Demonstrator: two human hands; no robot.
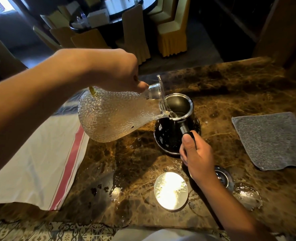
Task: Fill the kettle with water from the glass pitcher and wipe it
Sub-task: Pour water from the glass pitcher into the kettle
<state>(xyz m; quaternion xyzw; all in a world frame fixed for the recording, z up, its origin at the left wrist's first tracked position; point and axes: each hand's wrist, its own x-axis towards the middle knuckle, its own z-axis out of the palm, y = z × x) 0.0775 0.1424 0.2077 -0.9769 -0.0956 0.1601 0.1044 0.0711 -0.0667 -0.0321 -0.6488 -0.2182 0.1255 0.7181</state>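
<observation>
A textured glass pitcher [112, 113] is tipped on its side above the marble counter, its lip over the open mouth of a dark kettle [171, 136]. Water runs from the lip into the kettle. My left hand [116, 70] grips the pitcher's neck and handle from above. The kettle stands upright on the counter with its lid off. My right hand [196, 153] holds the kettle's black handle, thumb on top. A grey cloth [272, 140] lies flat to the right of the kettle, apart from both hands.
A shiny round lid [170, 190] lies in front of the kettle, beside a metal ring [222, 178] and a glass disc [248, 195]. Spilled water [112, 181] pools on the counter [230, 87]. A white cloth with a red stripe [39, 162] covers the left. Chairs stand beyond.
</observation>
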